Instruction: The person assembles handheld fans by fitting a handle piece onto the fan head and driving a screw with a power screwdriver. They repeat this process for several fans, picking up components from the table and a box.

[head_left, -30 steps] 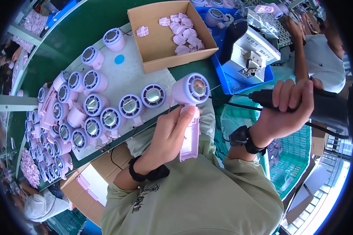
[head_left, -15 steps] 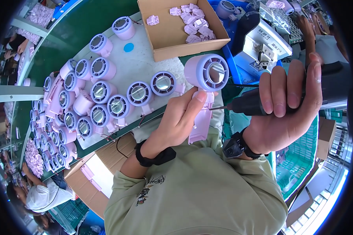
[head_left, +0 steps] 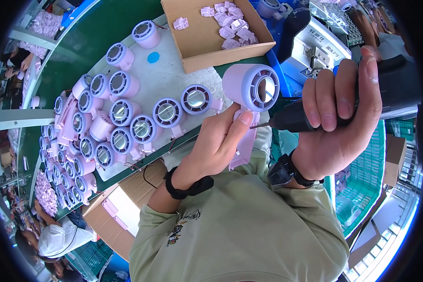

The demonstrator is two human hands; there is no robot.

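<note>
My left hand (head_left: 217, 141) is closed around the neck of a pink handheld fan (head_left: 237, 88) with a lavender front ring and a shiny round centre. The fan's handle (head_left: 244, 151) hangs down past my fingers, toward my shirt. In my right hand (head_left: 345, 110) is a black electric screwdriver (head_left: 293, 117), gripped with my fingers wrapped over its body. Its thin bit points left and meets the upper part of the handle, close to my left thumb. Whether a screw sits under the tip cannot be made out.
Many similar pink fan heads (head_left: 166, 112) stand on the bench left of my hands. A cardboard box (head_left: 192, 61) with small pink parts lies behind. Back right is a white screw-feeder-like machine (head_left: 315, 44) beside a blue tray. A green basket (head_left: 366, 188) stands at my right.
The fan has turned slightly in my left hand, so its handle shows more edge-on. My right hand and the screwdriver have shifted a little left and up. The whole view has moved slightly.
</note>
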